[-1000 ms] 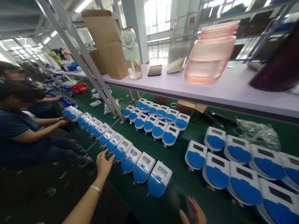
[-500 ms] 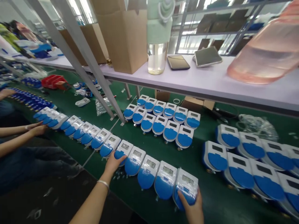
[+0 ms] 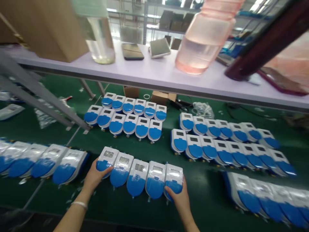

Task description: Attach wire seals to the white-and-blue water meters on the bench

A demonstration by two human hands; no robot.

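At the bottom centre of the frame, the left hand and the right hand press inward on the two ends of a short row of five white plastic meters with rounded blue lower covers. The left hand cups the outer edge of the leftmost meter, thumb laid over its blue cover; the right hand does the same at the rightmost meter, fingers curled round its lower corner. Neither hand is clenched shut; both are curved against the casings, squeezing the row between them. Held so, the five units touch side by side and, in my judgement, can be shifted as one block rather than singly. A thin pale bracelet sits on the left wrist.

The row lies on the dark green work surface, directly between the hands and slightly fanned. To its left, apart from it, runs a blurred line of the same meters wrapped in clear film. At lower right lies another blurred batch.

Further up, mid-frame, two tidy double rows of meters and stand packed edge to edge.

Across the top, a pale lilac shelf carries a brown cardboard box, a clear bottle, a dark phone, and a pink translucent jug.
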